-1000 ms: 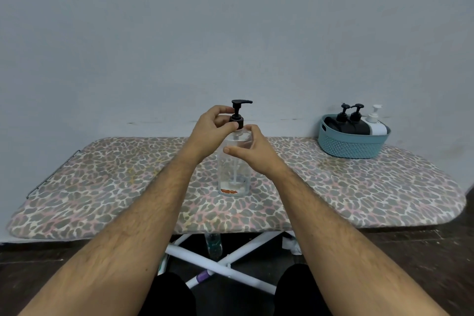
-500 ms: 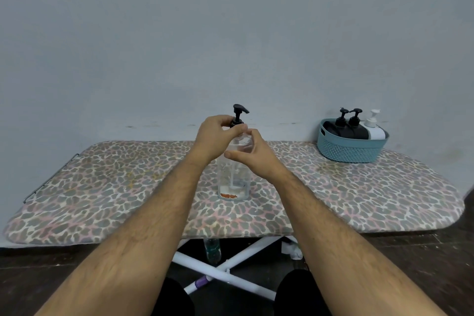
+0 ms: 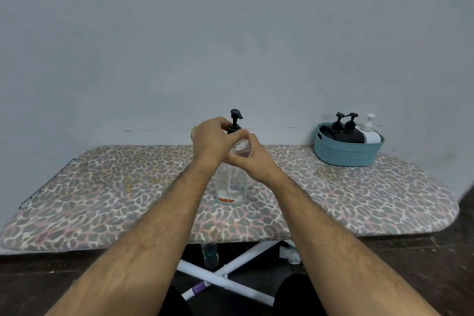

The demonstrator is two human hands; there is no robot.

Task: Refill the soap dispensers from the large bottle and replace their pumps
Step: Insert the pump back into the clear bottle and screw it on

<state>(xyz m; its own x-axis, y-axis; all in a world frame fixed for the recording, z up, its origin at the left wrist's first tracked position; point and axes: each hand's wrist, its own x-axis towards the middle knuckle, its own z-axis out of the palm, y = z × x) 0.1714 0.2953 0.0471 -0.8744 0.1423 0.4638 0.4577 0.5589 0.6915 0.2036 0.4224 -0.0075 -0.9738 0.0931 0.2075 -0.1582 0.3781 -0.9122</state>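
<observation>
Grip: your left hand (image 3: 210,142) pinches the collar of the black pump (image 3: 235,120), fingers curled round it; your right hand (image 3: 252,159) wraps the shoulder of the clear dispenser (image 3: 232,182) just below, thumb and fingers bearing on the plastic. Item held: dispenser, upright on the ironing board (image 3: 102,200), directly under both hands, dip tube visible inside, a little liquid and an orange mark at the base; it looks nearly empty. Step, by judgement: turning the pump at the neck, whether off or on cannot be told from this view. Beyond the grip, well to the right and farther back: teal basket (image 3: 346,155) holding two black dispensers (image 3: 343,133) and a white dispenser (image 3: 369,134), pumps on. Large refill bottle: not identified in view. Hazards: the padded board gives under load, so a hard twist with a loose right hand could tip or spin the light dispenser; squeezing the thin wall may deform the neck and bind the thread; lifting the pump at an angle could catch the tube on the rim and drip soap on the cover.
</observation>
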